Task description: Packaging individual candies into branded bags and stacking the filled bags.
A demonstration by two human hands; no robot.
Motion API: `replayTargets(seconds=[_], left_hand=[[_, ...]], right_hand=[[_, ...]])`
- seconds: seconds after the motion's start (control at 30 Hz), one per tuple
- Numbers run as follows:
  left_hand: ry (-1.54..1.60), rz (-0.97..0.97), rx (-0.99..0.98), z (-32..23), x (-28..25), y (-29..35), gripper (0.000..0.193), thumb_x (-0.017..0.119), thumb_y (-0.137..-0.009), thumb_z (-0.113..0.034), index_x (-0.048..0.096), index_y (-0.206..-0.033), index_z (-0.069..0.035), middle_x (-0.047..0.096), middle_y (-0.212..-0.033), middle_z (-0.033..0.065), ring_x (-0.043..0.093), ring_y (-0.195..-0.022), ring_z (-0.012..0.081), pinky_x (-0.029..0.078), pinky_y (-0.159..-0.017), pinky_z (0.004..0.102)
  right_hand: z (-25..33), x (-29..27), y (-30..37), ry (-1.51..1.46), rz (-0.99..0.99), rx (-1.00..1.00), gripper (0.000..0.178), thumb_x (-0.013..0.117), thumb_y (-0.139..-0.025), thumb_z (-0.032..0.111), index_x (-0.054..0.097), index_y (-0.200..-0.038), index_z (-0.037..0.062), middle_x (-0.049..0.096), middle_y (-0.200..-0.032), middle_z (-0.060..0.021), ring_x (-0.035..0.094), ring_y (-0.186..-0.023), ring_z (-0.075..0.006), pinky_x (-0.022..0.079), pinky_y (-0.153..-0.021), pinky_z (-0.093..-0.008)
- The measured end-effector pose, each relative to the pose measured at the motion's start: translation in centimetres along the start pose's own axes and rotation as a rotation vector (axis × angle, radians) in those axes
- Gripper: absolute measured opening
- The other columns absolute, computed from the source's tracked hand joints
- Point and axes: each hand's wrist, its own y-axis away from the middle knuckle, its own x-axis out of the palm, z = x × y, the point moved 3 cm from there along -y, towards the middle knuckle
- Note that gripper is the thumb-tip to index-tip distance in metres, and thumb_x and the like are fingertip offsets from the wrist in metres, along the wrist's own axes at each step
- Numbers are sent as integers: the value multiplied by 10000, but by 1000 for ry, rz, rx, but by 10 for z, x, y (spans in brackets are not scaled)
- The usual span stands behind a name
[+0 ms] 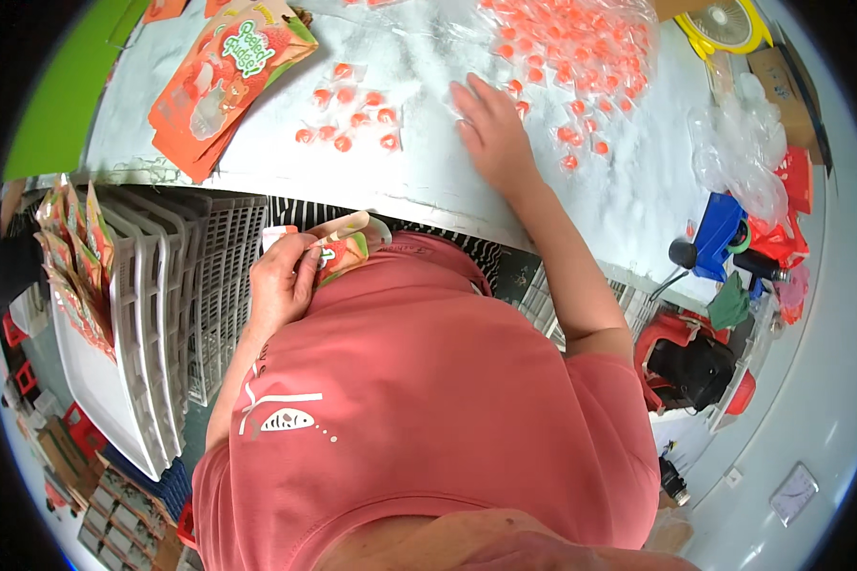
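My left hand (284, 276) grips an orange and green candy pouch (345, 255) at waist height, just below the table's front edge. The pouch's mouth gapes, and what lies inside is hidden. Over the white table (428, 162), my right hand (490, 128) has its fingers stretched out and slightly apart, with nothing visible in them. Close to its fingertips lie red candies in clear wrappers, part of a loose scatter (571, 133) that spreads from a big heap (581, 38). To the left of that hand is a smaller group of wrapped candies (343, 119).
Flat orange pouches (209, 105) are stacked at the table's left. White plastic crates (133, 314) stand on edge below, with pouches (71, 247) on them. To the right are clear plastic bags (738, 133), a blue tape dispenser (719, 233) and a yellow fan (728, 24).
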Motion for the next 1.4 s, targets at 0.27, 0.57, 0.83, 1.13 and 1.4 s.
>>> replayTargets(seconds=[0.27, 0.57, 0.83, 1.13, 1.4], left_hand=[[13, 28, -14, -7, 0, -7, 49, 626, -922, -68, 651, -955, -42, 666, -852, 137, 655, -739, 329, 521, -657, 370], [-12, 44, 30, -6, 4, -6, 118, 639, -933, -66, 664, -1039, -20, 652, -830, 164, 638, -700, 286, 499, -654, 320], [2, 35, 13, -7, 2, -4, 120, 635, -933, -57, 664, -1043, -19, 642, -815, 160, 625, -685, 257, 494, -651, 312], [-7, 36, -23, -13, -1, -5, 59, 634, -918, -71, 658, -956, -32, 664, -840, 149, 654, -727, 327, 521, -655, 364], [-5, 22, -18, -8, 0, -4, 61, 627, -919, -70, 657, -953, -29, 669, -856, 160, 659, -746, 348, 526, -675, 382]], right_hand=[[-10, -48, 43, -117, -247, 294, 268, 590, -880, -34, 669, -1131, 18, 652, -1182, -146, 609, -1132, -293, 490, -957, -375], [10, -20, 26, -95, -105, 136, 323, 538, -887, -57, 645, -1185, 9, 630, -1215, -158, 600, -1140, -327, 481, -987, -367], [-13, -26, 30, -382, -260, 292, 357, 457, -921, -56, 633, -1222, 20, 600, -1300, -162, 576, -1216, -302, 462, -1022, -360], [20, 17, 7, -352, -53, 221, 353, 487, -940, -1, 612, -1269, 29, 601, -1304, -155, 560, -1242, -286, 451, -1041, -362], [-5, -16, 27, -900, -371, 641, 286, 451, -1017, 58, 609, -1226, -56, 631, -1228, -134, 618, -1160, -220, 482, -1018, -316]])
